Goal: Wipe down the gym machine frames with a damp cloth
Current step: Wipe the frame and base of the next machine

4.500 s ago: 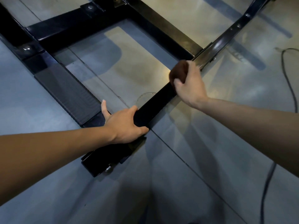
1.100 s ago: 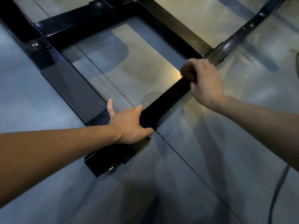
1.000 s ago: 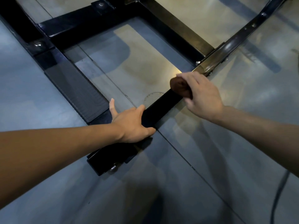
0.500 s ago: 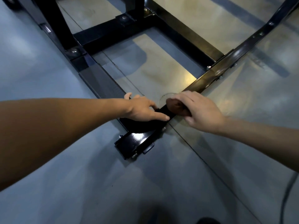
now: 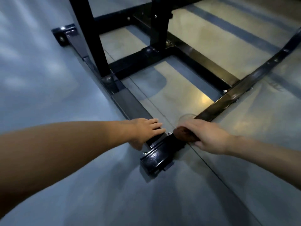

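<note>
The right hand (image 5: 206,136) pinches the brown cloth (image 5: 182,133) against the base rail (image 5: 216,105) beside the corner bracket (image 5: 156,156); the left hand (image 5: 146,131) rests flat there. Protruding bolts (just beside the cloth) could snag it.

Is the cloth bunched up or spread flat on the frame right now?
Bunched up. The brown cloth shows as a wad gripped under the right hand, against the black frame bar.

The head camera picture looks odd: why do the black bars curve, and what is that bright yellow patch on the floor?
Head view: the wide-angle lens bows the black frame toward the edges; the yellow patch is light glaring off the glossy floor; the right hand with the brown cloth is slightly motion-blurred.
</note>
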A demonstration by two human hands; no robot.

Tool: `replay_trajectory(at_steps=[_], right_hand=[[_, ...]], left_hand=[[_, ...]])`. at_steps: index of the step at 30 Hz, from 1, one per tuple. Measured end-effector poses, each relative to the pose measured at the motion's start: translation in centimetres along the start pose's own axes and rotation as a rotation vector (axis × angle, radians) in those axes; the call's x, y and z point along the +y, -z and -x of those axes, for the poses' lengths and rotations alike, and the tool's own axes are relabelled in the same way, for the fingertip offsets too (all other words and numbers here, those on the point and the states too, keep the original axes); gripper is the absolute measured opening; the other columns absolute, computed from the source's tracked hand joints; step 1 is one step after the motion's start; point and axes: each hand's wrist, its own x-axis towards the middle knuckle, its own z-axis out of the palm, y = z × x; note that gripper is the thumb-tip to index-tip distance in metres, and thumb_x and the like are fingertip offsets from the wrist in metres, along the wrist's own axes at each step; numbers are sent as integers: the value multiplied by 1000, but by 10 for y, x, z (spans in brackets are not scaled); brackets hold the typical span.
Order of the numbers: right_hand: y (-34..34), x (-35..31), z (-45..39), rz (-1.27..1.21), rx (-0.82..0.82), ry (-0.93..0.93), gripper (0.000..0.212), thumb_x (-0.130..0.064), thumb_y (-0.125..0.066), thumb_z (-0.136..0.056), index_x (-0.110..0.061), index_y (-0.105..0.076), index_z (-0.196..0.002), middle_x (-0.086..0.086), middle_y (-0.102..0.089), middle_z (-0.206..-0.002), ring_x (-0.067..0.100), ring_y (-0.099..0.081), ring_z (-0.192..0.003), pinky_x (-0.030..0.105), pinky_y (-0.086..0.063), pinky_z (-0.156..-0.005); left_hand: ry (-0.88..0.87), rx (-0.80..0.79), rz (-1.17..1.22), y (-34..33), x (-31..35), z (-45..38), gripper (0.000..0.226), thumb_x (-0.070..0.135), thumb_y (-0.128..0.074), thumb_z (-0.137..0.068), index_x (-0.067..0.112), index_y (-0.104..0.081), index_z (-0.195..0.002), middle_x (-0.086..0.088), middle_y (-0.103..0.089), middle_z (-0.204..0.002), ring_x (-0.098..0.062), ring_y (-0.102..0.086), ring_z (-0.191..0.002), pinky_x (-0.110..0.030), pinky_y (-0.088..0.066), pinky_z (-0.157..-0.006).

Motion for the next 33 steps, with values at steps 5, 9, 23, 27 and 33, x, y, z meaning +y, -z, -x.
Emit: replay_trajectory(at_steps=[5,9,23,27,33], right_hand=[[7,31,-13,-38,218,-479,55,-22,-64,-89,-27,-39,-138,10,-51,-135,38,-59,-115,50,-52,-91],[-3,-7,-16,12,204,-390,59,-23,-69,-86,-28,-41,-137,6,-51,-132,35,-56,-118,49,-53,-91],[-14,-9,-24,-7,298,-242,56,-26,-67,-85,-34,-41,-134,-3,-48,-125,27,-54,-119,48,-55,-85],[-39,-43,-4,-87,148,56,66,-27,-65,-81,-37,-37,-140,-7,-46,-128,18,-52,-119,41,-54,-90],[-27,5,9,-103,253,-37,60,-24,-66,-86,-38,-39,-138,-10,-44,-129,24,-55,-115,45,-53,-88]], left_hand=[[5,196,155,-14,-11,-6,100,49,-78,-84,28,-20,-162,7,-26,-163,-18,-18,-153,-35,-26,-118],[-21,240,161,-24,-12,-14,101,50,-82,-81,22,-27,-161,3,-32,-159,-19,-22,-151,-39,-25,-122],[-29,237,168,-26,-16,-19,99,47,-82,-82,25,-26,-161,4,-34,-155,-18,-23,-148,-50,-28,-121],[-30,258,160,-29,-17,-19,100,47,-81,-82,25,-25,-161,3,-34,-155,-19,-23,-148,-50,-26,-122],[-25,222,158,-28,-16,-20,101,47,-81,-83,26,-21,-162,4,-30,-157,-18,-19,-150,-51,-24,-124]])
